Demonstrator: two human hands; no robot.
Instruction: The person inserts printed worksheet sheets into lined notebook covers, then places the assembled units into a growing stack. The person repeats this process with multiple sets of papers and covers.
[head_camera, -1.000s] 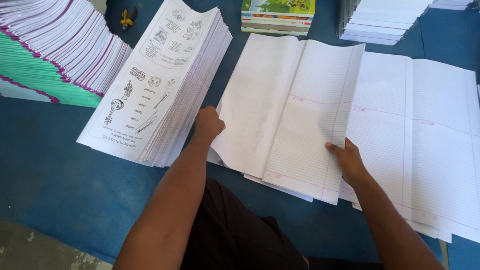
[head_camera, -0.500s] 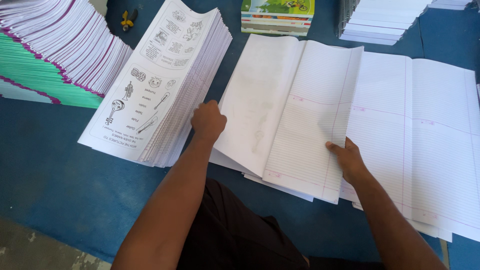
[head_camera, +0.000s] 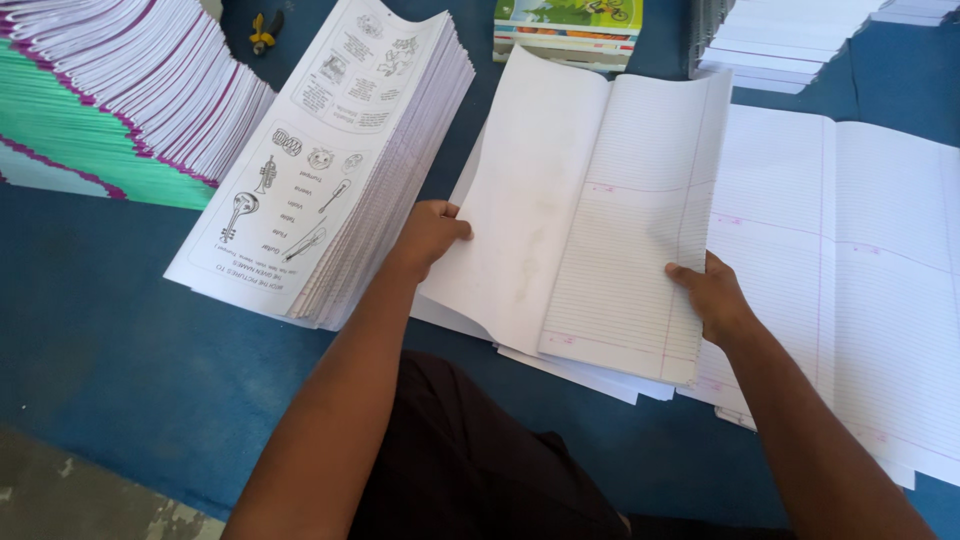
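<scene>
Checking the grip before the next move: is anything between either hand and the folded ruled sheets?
Nothing visible. The left hand grips the left edge of the folded ruled sheets and the right hand holds their right edge, both in direct contact. The printed stack lies off to the left.

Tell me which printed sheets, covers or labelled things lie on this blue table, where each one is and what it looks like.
Stack of printed sheets: left of centre, white, black line drawings of instruments.
Fanned covers: far left, white, magenta and green edges.
Colourful books: top centre, green and yellow covers.
Folded ruled sheets: centre, white with pink margins, held by left hand and right hand.
Open ruled sheets: right, flat.
</scene>
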